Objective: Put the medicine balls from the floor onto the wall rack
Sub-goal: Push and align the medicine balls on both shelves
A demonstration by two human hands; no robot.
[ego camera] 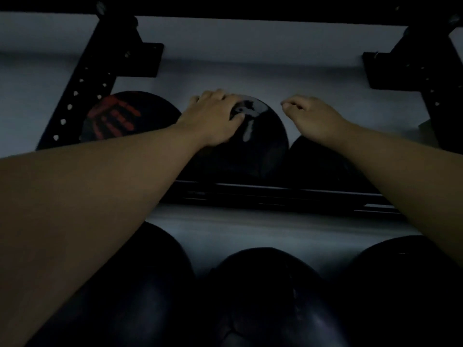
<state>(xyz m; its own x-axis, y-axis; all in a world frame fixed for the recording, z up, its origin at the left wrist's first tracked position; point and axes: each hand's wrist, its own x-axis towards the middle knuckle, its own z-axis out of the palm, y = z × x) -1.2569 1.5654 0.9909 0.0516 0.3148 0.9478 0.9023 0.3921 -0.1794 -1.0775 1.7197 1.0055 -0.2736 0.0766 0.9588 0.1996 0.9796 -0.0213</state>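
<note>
The scene is dim. A black medicine ball with a grey print (253, 144) sits on the rack's shelf rails (275, 194) against the wall. My left hand (215, 116) lies flat on its upper left side, fingers spread over the top. My right hand (313, 116) hovers just right of that ball with fingers loosely curled, holding nothing, above a darker ball (318, 161) on the same shelf. A black ball with a red print (120, 118) rests at the shelf's left end.
Three more black balls (265, 296) fill the row below, closest to me. Black perforated rack uprights with brackets stand at left (82, 96) and right (426, 78). A dark bar crosses the top. The wall behind is pale grey.
</note>
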